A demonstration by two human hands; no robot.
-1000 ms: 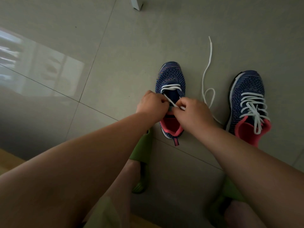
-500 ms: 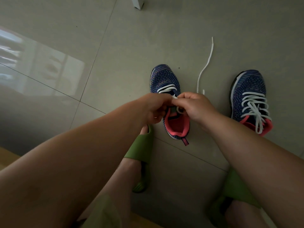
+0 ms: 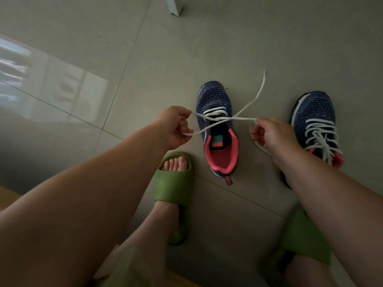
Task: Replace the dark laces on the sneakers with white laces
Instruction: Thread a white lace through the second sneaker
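Two dark blue knit sneakers with pink collars stand on the floor. The left sneaker (image 3: 213, 96) has a white lace (image 3: 226, 119) threaded through only its front eyelets; the two strands cross above the tongue. My left hand (image 3: 176, 127) pinches one strand to the left of the shoe. My right hand (image 3: 269, 134) grips the other strand to its right, with a loose loop under the fingers. One free lace end runs up and right across the floor. The right sneaker (image 3: 313, 112) is fully laced in white, its heel hidden behind my right forearm.
The grey tiled floor (image 3: 165, 59) has a bright window reflection at the left. My feet wear green slides, the left slide (image 3: 176, 181) just below the left sneaker, the right slide (image 3: 304, 235) at the lower right. A white furniture leg (image 3: 175, 6) stands at the top.
My hands, close together over the shoe's tongue before, have moved apart to either side, drawing the two lace strands out taut. The loose lace on the floor has shortened.
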